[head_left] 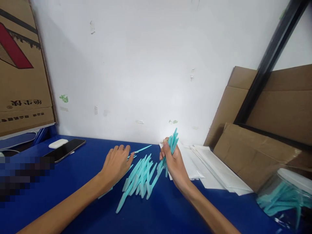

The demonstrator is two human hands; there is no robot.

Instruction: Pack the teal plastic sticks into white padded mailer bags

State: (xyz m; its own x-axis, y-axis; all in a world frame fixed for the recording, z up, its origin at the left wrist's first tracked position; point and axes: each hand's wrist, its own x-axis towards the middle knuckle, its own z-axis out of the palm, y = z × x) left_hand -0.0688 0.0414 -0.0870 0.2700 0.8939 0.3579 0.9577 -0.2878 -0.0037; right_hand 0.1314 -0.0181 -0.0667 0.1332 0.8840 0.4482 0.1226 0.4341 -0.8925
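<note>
OK, pile of teal sticks (pixel 140 177) lies mid-tbl, b/w the two hands, loosely heaped, most w/ pale wider ends toward the near side & thin ends toward the far side. One sticks out nearest, at the pile's near left. R hand (pixel 173 162), just right of the pile, is clamped round a bundle of teal sticks (pixel 173 141), thin ends up; lower ends of the bundle hang close to the pile, can't tell if touching. L hand (pixel 118 162) is palm down just left of the pile, fingers bent, a few sticks partly hidden by it; can't tell if it grips any. Hands well apart from each other. Single stick (pixel 144 149) lies beyond the pile, by L hand's fingertips.

Right of R hand: white packets (pixel 214 169), flat & overlapping. Farther right, brown cardboard (pixel 253 152) & a black post (pixel 265 61). Near right, clear jar (pixel 272 186) w/ white lid (pixel 296 180), more teal sticks inside.

Far left on the blue tbl (pixel 165 211): dark phone (pixel 67 150), white case (pixel 58 143) just beside it. Printed carton (pixel 21 74) at left edge, white wall (pixel 151 65) behind all.
</note>
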